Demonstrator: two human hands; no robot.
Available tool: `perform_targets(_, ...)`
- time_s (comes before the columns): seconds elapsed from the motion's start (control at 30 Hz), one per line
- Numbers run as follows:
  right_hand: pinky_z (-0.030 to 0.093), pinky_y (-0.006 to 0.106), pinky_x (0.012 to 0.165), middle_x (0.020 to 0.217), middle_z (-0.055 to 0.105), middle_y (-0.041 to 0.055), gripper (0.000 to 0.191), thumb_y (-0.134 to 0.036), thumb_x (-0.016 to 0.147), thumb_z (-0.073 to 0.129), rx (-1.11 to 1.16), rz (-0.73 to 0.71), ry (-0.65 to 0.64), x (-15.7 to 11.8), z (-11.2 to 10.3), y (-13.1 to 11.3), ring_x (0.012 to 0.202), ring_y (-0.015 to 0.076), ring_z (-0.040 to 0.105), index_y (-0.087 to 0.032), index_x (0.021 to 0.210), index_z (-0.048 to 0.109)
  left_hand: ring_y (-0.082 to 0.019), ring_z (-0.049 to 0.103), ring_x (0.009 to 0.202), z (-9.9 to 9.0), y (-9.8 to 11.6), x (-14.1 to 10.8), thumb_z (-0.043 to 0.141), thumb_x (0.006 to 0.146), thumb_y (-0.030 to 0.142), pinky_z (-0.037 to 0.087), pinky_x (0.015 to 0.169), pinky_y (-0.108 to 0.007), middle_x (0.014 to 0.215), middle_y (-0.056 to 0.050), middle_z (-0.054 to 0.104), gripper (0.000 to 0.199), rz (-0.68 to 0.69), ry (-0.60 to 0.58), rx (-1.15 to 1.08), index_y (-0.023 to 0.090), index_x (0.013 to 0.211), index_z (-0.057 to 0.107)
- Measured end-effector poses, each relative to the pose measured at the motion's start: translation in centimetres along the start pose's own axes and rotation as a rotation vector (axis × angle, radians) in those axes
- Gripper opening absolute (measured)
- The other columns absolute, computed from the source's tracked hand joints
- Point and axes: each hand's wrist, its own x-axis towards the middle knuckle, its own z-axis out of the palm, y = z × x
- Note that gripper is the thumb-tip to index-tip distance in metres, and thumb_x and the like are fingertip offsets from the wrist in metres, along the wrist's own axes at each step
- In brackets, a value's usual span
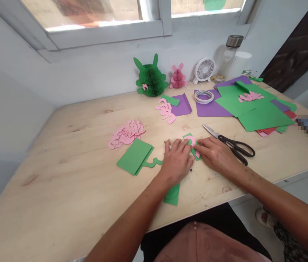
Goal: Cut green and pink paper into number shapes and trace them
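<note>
A small green paper strip (199, 158) lies on the table between my hands, with a pink curved paper cutout (191, 139) on top of it. My left hand (176, 162) has its bent fingers on the left side of the two pieces. From the other side, my right hand (216, 152) presses its fingertips together at their right edge. Beneath my left hand, dark ends of a thin object (191, 169) peek out; most of it is hidden. Under my left wrist sits another green paper piece (172, 196) with a curved line on it.
Black-handled scissors (234, 145) lie beside my right hand. Folded green paper (134, 156) and pink cutouts (128, 134) are at left. Behind are a green paper figure (151, 82), a pink one (178, 78), tape (204, 96), a fan (204, 70), a bottle (228, 58) and green sheets (265, 116).
</note>
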Motion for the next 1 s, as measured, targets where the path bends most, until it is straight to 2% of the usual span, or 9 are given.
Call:
perform_targets(0.13,0.048,0.039,0.087,0.108,0.068,0.0123,0.032,-0.007,0.086,0.053,0.022,0.012,0.002,0.01,-0.05,0.03,0.095,0.0252,0.058,-0.015,0.113,0.068,-0.029,0.041,0.126,0.06,-0.06,-0.05,0.04,0.094,0.031,0.021,0.11,-0.059,0.141,-0.005,0.05,0.031,0.021,0.011,0.013,0.023,0.121,0.054)
perform_targets(0.37,0.051,0.038,0.087,0.108,0.068,0.0118,0.025,-0.012,0.089,0.052,0.166,0.022,-0.03,0.25,-0.25,0.81,0.099,0.0244,0.06,-0.016,0.105,0.071,-0.029,0.041,0.126,0.01,0.0,0.0,0.041,0.094,0.03,0.021,0.109,-0.06,0.142,-0.004,0.05,0.029,0.019,0.002,0.022,0.024,0.118,0.055)
perform_targets(0.77,0.052,0.041,0.085,0.108,0.068,0.0137,0.031,-0.008,0.088,0.05,0.073,-0.063,0.042,-0.11,-0.19,0.6,0.097,0.0261,0.06,-0.014,0.112,0.068,-0.029,0.042,0.126,-0.08,0.02,-0.07,0.043,0.093,0.03,0.022,0.109,-0.061,0.141,-0.006,0.05,0.029,0.021,0.007,0.02,0.024,0.118,0.056)
perform_targets(1.0,0.052,0.042,0.085,0.108,0.068,0.0142,0.029,-0.008,0.088,0.051,0.067,-0.076,0.048,-0.25,0.3,0.93,0.098,0.0261,0.06,-0.015,0.11,0.069,-0.029,0.041,0.127,-0.03,0.03,-0.09,0.043,0.093,0.031,0.021,0.11,-0.061,0.141,-0.006,0.05,0.029,0.022,0.012,0.017,0.023,0.118,0.055)
